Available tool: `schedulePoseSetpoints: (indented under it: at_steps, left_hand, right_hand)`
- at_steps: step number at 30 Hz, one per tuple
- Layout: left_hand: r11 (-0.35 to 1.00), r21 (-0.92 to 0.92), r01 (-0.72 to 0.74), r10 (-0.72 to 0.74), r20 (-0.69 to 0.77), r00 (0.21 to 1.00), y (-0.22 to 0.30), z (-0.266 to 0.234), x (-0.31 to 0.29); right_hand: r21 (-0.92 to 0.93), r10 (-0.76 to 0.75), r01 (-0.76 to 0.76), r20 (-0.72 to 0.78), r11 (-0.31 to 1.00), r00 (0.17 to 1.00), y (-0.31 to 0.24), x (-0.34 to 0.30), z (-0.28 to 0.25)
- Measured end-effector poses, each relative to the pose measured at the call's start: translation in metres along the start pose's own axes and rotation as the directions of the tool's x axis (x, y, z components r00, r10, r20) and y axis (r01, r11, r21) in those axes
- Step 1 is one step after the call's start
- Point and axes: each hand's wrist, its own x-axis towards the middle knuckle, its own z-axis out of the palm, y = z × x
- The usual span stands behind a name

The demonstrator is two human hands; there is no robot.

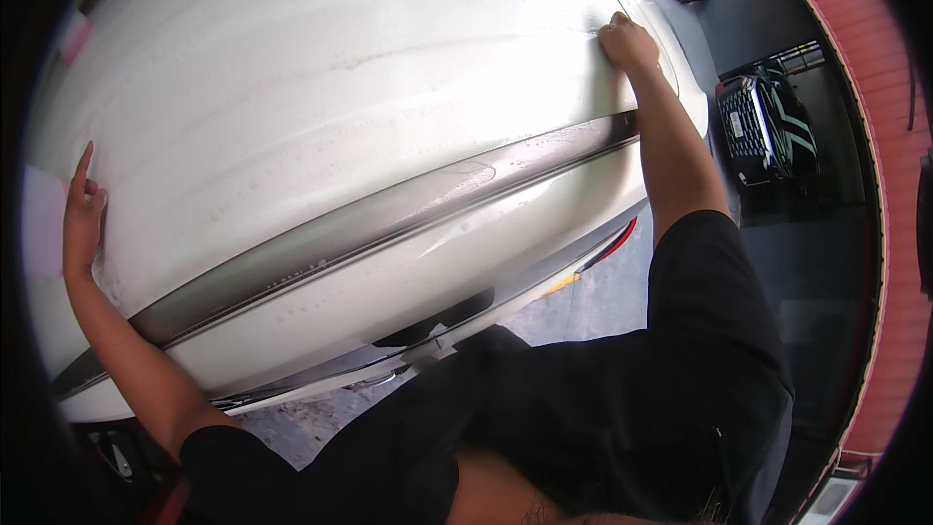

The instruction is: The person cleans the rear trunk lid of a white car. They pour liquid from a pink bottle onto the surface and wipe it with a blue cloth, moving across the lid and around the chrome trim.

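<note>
A broad white car roof [321,68] with wet streaks and droplets spreads in front of me. A dark glossy strip [389,204] runs along its near side. At the far left, my left hand [86,209] is at the roof, its index finger stretched out and the other fingers curled in; what they pinch, if anything, is too small to see. Over at the far right edge of the roof, my right hand [627,42] is closed in a fist. The surface beside it looks puckered, but whatever is in the fist is hidden.
Below the strip is the car's white side [447,243], close to my body. A red lamp [614,241] sits at its right end. Another dark car with a mesh grille [746,126] stands to the right, by a red corrugated wall [855,29]. Grey floor [593,306] shows underneath.
</note>
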Motion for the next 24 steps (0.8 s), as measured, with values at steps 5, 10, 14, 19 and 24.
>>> schedulePoseSetpoints:
  at_steps: [5, 10, 14, 19, 24]
  left_hand:
    - [0.997, 0.063, 0.049, -0.048, -0.018, 0.999, -0.007, -0.005, -0.001]
    - [0.99, 0.144, 0.008, 0.001, -0.063, 0.998, -0.05, -0.003, 0.021]
    - [0.995, 0.098, 0.023, -0.012, -0.111, 0.994, -0.052, -0.003, -0.001]
    - [0.995, 0.086, 0.045, -0.041, -0.055, 0.998, -0.041, -0.006, -0.004]
    - [0.998, 0.057, -0.003, 0.004, -0.021, 1.0, -0.023, 0.01, 0.017]
  right_hand:
    - [0.353, -0.478, 0.462, -0.048, 0.814, 0.877, -0.225, -0.141, -0.066]
    - [0.461, -0.751, 0.664, 0.008, 0.589, 0.661, -0.321, -0.183, -0.116]
    - [0.336, -0.579, 0.536, 0.032, 0.774, 0.815, -0.244, -0.141, -0.09]
    - [0.079, -0.159, 0.157, 0.027, 0.984, 0.987, -0.066, -0.044, -0.029]
    - [0.005, 0.059, -0.059, 0.003, 0.998, 0.998, 0.049, 0.025, 0.015]
